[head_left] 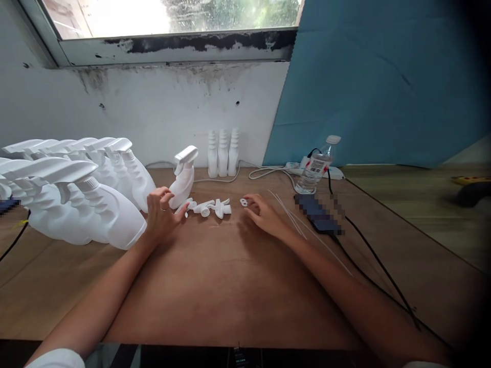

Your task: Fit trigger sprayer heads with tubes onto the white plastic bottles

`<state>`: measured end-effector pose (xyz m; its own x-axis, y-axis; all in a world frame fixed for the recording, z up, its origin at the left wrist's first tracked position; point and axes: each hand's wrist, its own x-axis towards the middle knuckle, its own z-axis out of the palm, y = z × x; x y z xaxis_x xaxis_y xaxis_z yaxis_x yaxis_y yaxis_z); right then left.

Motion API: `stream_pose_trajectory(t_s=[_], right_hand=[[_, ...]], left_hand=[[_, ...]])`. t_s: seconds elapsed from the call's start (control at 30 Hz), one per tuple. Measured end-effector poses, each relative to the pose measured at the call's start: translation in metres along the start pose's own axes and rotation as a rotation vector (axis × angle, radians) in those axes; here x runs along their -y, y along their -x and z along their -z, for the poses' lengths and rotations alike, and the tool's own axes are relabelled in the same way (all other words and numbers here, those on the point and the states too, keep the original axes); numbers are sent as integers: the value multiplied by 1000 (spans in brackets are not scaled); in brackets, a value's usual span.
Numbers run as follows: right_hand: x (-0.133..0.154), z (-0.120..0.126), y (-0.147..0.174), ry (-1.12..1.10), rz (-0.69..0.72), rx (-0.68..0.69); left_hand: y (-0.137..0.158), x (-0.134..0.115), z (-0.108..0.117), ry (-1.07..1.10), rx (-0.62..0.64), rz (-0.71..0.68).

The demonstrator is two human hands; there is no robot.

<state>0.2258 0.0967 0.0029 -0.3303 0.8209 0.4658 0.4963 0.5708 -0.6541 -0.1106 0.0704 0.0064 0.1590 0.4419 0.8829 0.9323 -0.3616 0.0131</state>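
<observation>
My left hand [163,213] rests by a white spray bottle [182,179] with curled but parted fingers. Its thumb reaches to the nearest of several small white trigger sprayer parts [221,208] lying in a row; whether it touches that part is unclear. On the right, my right hand [265,214] lies low over the table, thumb and forefinger apart. Small white rings [243,202] lie at those fingertips, and no firm grip on them shows. Thin white tubes [289,212] are spread just right of this hand.
Many white spray bottles [118,214] crowd the left side. Three white ribbed pieces [223,156] stand against the wall. A clear water bottle [315,168], a dark phone [316,212], a power strip [336,174] and black cables [378,263] occupy the right of the wooden table [222,296].
</observation>
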Motion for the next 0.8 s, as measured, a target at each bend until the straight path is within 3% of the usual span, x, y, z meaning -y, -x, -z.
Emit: stream_pose_trajectory(t_s=[0.07, 0.23, 0.53, 0.7, 0.8], right_hand=[[6, -12, 3, -81, 5, -50], [23, -22, 4, -116, 135, -16], [4, -20, 16, -15, 140, -27], [1, -25, 18, 97, 165, 56], [0, -26, 20, 168, 173, 73]], left_hand=[[-3, 0, -2, 76, 26, 122], [-1, 2, -7, 298, 415, 196], [-9, 0, 5, -12, 338, 607], [-17, 11, 12, -167, 344, 687], [-19, 13, 13, -297, 410, 648]])
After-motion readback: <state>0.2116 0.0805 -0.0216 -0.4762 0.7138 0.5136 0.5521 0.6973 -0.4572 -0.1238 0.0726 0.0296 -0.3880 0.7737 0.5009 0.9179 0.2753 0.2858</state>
